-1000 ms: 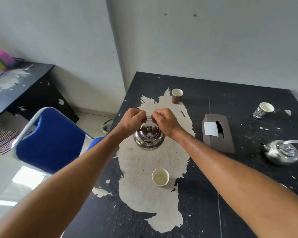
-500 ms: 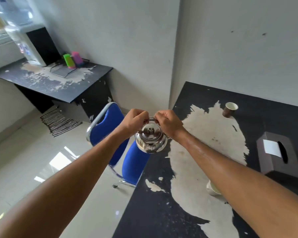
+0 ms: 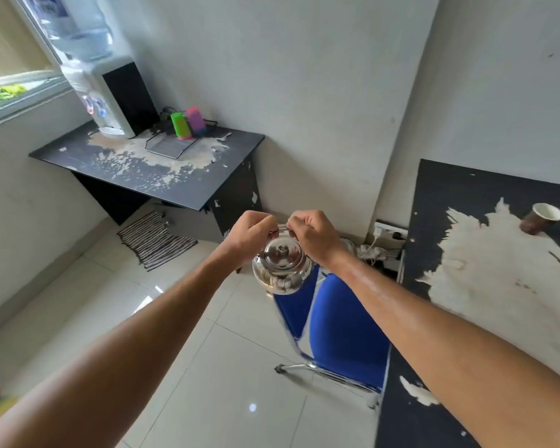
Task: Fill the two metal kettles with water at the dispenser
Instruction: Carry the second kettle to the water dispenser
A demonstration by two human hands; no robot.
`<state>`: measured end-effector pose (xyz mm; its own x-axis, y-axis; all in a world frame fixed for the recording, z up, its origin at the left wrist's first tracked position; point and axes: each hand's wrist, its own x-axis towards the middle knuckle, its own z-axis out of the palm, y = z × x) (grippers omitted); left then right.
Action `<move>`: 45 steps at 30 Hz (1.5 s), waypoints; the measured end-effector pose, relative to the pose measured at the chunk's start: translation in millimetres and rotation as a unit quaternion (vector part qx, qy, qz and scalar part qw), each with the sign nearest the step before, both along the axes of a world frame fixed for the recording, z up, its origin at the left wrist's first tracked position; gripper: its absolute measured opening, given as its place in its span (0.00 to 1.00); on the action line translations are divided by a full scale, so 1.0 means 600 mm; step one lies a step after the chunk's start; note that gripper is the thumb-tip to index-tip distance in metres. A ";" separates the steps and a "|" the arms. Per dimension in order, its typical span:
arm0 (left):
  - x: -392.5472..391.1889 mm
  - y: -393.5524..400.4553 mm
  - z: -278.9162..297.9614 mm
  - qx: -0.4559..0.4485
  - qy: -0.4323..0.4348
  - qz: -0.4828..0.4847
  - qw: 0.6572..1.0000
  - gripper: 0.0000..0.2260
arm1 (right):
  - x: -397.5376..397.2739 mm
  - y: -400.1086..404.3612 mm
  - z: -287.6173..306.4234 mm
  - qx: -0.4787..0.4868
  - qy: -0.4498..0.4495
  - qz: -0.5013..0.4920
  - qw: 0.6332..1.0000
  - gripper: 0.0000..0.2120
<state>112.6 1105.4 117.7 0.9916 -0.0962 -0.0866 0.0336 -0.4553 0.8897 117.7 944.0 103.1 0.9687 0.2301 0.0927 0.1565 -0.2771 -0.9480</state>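
- Far left, I see the water dispenser [image 3: 110, 101] standing on a black, badly peeled table [image 3: 162, 176] under the window, with its large water bottle [image 3: 78, 27] upended on top.
- Just right of the dispenser on that same table sit a green cup [image 3: 180, 126] and a pink cup [image 3: 196, 120], both upside down at the back of a wire rack [image 3: 170, 147].
- On the tiled floor below that table lies a striped mat [image 3: 156, 239].
- My left hand [image 3: 248, 236] has its grip curled tight on the left end of the kettle's wire handle.
- The metal kettle [image 3: 282, 266] hangs upright in mid-air between my hands, lid on, above the floor and the top edge of a blue chair [image 3: 343, 331], well apart from the dispenser.
- My right hand [image 3: 314, 236] has its grip clamped on the right end of the same handle, knuckles nearly touching the left hand's.
- Behind my right wrist, a power strip [image 3: 374, 253] with white cables lies at the wall's foot.
- Far right, a second black table [image 3: 466, 195] carries a brown paper cup [image 3: 542, 218] on its worn pale patch.
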 end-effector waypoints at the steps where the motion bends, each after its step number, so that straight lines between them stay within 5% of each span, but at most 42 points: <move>1: 0.012 0.031 -0.001 0.005 -0.005 -0.001 1.000 0.19 | 0.015 0.031 0.000 0.006 0.001 0.004 1.000 0.19; 11: 0.139 0.299 -0.022 -0.010 -0.020 0.050 0.998 0.12 | 0.182 0.306 -0.018 -0.002 -0.015 0.048 0.999 0.19; 27: 0.542 0.849 -0.019 0.008 -0.013 0.080 0.997 0.16 | 0.601 0.848 -0.003 -0.025 -0.011 0.115 0.993 0.20; 45: 1.070 1.432 -0.068 0.011 0.010 -0.020 1.000 0.13 | 1.083 1.420 -0.068 -0.042 0.015 0.016 0.999 0.21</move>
<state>754.6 1964.8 76.9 0.9852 -0.1331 -0.1082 0.0323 -0.4760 0.8788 767.7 1796.0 62.5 0.9628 0.2670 0.0424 0.1381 -0.3507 -0.9263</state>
